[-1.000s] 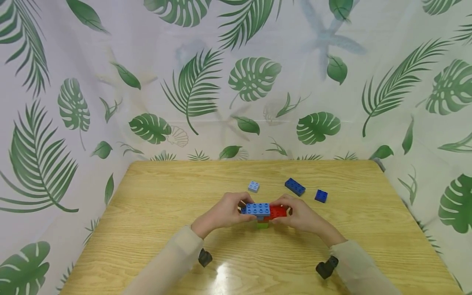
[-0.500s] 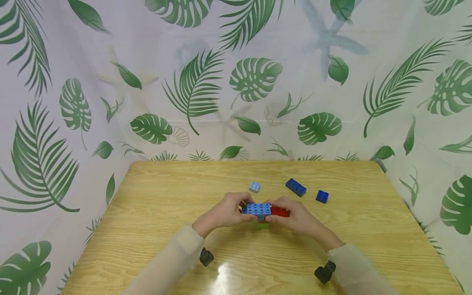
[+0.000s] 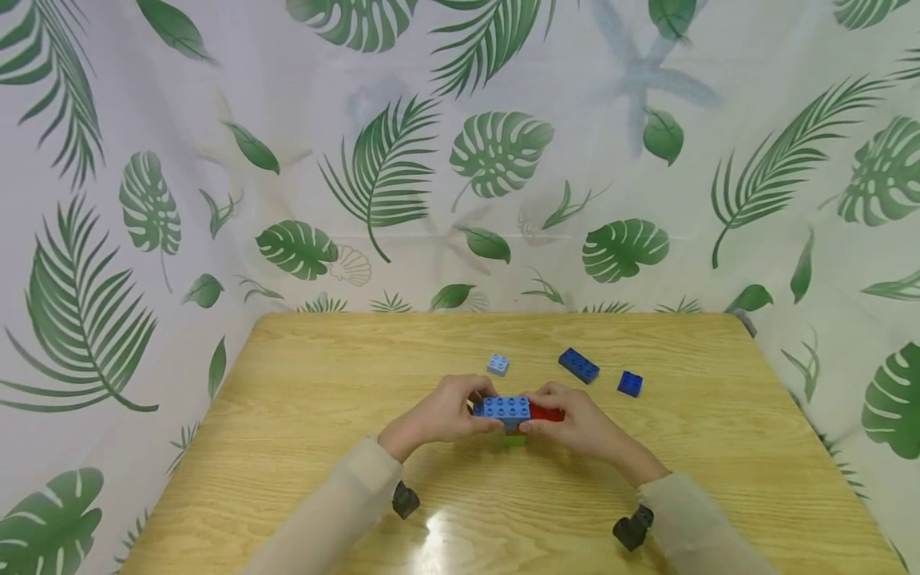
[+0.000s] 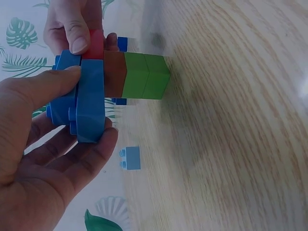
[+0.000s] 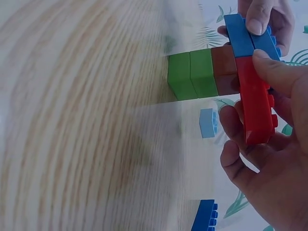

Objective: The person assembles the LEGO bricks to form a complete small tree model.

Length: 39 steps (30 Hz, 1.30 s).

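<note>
A small tower of toy building bricks stands on the table between both hands. Its base is two green bricks, with a brown brick on them. Above the brown one, a blue brick and a red brick lie end to end, jutting out to either side. A lighter blue eight-stud brick tops the blue end and reaches the red one. My left hand pinches the blue bricks between thumb and fingers. From the other side my right hand grips the red brick, its thumb at the upper blue brick's edge.
Behind the tower lie a small light blue brick, a long dark blue brick and a small dark blue brick. The wooden table ends at a leaf-printed curtain.
My right hand has shifted slightly inward along the red brick, its fingertips now closer to the upper blue brick. The left hand keeps its hold and the loose bricks stay put.
</note>
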Each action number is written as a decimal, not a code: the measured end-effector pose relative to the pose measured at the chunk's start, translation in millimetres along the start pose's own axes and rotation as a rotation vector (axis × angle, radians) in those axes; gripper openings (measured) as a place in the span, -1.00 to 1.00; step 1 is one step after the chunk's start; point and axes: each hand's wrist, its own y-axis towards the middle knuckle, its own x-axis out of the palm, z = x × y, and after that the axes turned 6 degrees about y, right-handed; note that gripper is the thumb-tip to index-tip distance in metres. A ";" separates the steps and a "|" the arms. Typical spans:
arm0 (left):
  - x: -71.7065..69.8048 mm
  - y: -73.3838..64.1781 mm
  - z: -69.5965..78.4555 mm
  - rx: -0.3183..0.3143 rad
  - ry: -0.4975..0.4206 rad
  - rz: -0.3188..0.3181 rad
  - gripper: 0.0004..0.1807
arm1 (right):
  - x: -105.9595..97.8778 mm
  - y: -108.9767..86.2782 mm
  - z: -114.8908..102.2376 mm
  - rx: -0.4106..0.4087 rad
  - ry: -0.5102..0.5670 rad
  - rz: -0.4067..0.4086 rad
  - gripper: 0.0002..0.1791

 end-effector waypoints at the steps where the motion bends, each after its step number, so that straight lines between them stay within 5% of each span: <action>1: 0.1 0.2 0.3 -0.003 -0.001 -0.003 -0.75 | 0.1 -0.1 0.4 0.001 -0.003 -0.001 -0.37; 20: 4.9 0.8 -3.1 0.008 0.018 -0.011 -0.70 | -1.0 1.3 1.2 -0.012 0.022 -0.018 -0.34; 30: 15.2 3.3 -11.9 0.001 -0.103 0.037 -0.72 | -2.1 1.5 0.0 -0.010 0.027 -0.032 -0.36; 39: 11.6 5.5 -6.0 0.003 -0.083 0.013 -0.73 | -4.1 1.8 1.2 -0.009 0.006 -0.029 -0.37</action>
